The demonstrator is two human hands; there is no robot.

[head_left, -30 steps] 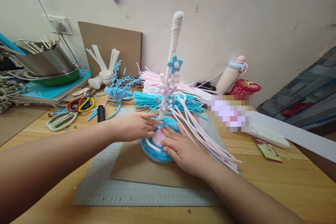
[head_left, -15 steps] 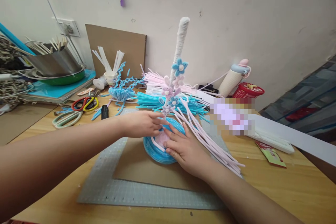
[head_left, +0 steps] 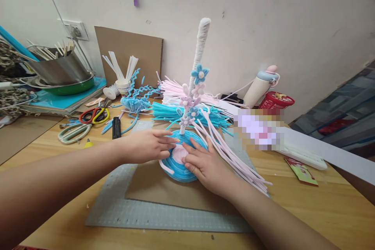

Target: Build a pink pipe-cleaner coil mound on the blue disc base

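Observation:
A round blue coil of pipe cleaners (head_left: 183, 174) with a pale pink centre (head_left: 179, 154) lies on a brown cardboard sheet (head_left: 152, 187). From its far side rises a white wrapped stem (head_left: 200, 45) with blue and pink flowers. My left hand (head_left: 148, 146) reaches over the coil's left edge, fingers closed together. Below it, a short pale pink pipe cleaner (head_left: 166, 168) shows; its upper end is hidden beneath this hand. My right hand (head_left: 206, 164) rests on the coil's right side with fingers spread, the fingertips beside the pink centre.
Bundles of blue pipe cleaners (head_left: 187, 112) and pink pipe cleaners (head_left: 237, 156) lie behind and right. Scissors (head_left: 74, 133) and a black-handled tool (head_left: 116, 127) sit left. A green cutting mat (head_left: 117, 215) lies underneath. A bottle (head_left: 260, 86) and red cup (head_left: 277, 101) stand at right.
My left hand has moved left from the middle of the coil, and the short pink pipe cleaner has shifted left with it, uncovering the pink centre. My right hand stays nearly still.

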